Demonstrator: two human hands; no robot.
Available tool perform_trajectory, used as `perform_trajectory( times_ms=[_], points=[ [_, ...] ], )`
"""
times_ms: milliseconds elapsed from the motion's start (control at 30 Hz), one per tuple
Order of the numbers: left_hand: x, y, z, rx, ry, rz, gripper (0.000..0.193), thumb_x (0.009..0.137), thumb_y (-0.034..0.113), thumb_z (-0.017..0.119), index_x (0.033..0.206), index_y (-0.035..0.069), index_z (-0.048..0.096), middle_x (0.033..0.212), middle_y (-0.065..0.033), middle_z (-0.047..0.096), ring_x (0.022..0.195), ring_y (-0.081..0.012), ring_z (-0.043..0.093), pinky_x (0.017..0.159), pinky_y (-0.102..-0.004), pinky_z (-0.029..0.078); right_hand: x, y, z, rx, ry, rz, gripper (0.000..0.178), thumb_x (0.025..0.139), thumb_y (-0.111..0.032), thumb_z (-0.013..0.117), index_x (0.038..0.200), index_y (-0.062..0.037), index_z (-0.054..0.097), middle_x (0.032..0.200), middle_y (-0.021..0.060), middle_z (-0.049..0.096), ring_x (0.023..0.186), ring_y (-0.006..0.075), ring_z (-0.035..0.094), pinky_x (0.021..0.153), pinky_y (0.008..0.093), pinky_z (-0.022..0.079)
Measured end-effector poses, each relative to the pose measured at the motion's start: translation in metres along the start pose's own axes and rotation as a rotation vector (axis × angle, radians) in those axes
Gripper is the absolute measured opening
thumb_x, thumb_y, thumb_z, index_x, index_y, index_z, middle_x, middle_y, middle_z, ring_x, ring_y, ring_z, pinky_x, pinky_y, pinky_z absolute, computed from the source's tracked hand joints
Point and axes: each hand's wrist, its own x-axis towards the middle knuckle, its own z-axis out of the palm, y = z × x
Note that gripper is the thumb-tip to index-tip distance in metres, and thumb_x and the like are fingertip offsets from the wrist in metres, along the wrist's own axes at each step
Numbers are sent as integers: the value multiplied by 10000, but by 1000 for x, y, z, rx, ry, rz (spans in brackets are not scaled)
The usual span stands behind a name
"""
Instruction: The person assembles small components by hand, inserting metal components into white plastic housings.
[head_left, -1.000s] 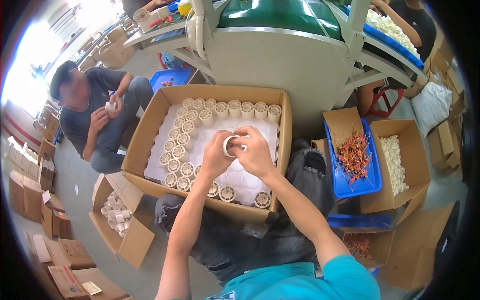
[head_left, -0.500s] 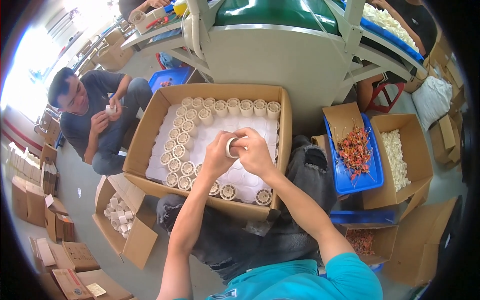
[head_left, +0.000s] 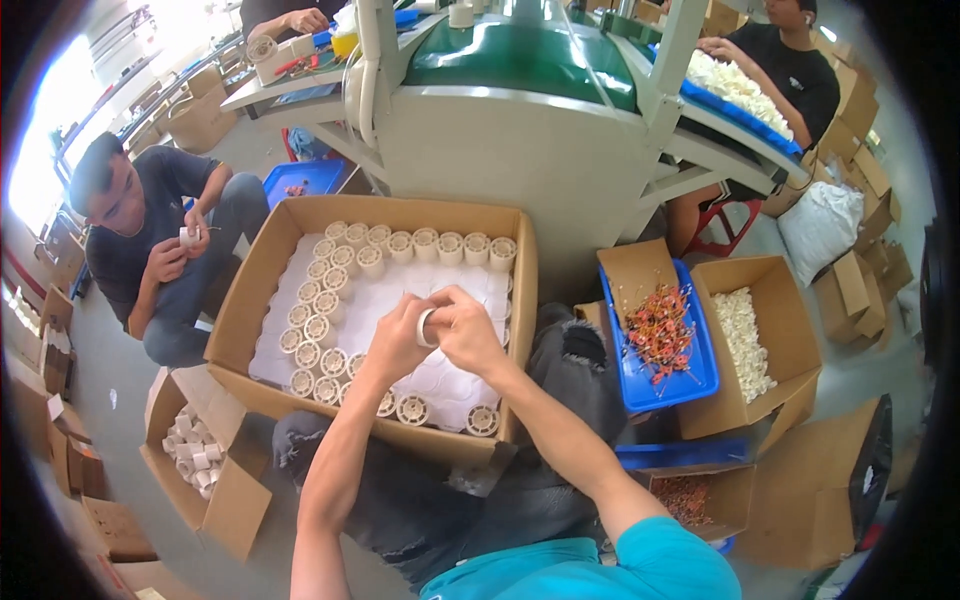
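Gripping a white cylinder [head_left: 422,329], both hands [head_left: 468,336] hold its long axis roughly sideways, open end facing right.

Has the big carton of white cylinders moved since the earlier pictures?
No. The carton keeps its place against the blue tray on its right; both shift alike in the picture, so the camera apparently moved.
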Motion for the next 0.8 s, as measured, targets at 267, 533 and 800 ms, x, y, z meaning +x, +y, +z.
perform_trajectory(
  times_ms=[267,533,800],
  points=[
    [4,5,-5,-25,110,4,422,643,40,801,1011,56,596,918,-151,632,815,-365,654,671,-407,532,3,-3,4,95,19,72,160,749,-48,706,899,-23,756,1043,139,653,933,275,651,836,337,511],
    [13,-6,-1,-32,49,-160,584,605,138,870,1082,58,543,971,-146,624,953,-383,606,802,-445,484,9,-6,-14,103,51,103,251,786,-89,735,1034,-53,745,1122,112,649,945,219,652,809,315,529],
    [189,-11,-54,128,317,96,686,652,173,872,1232,40,532,1165,-151,586,1083,-366,554,912,-434,446,15,10,-29,259,350,240,292,855,-150,723,1128,-48,716,1063,108,671,890,178,657,692,288,535]
  ],
)
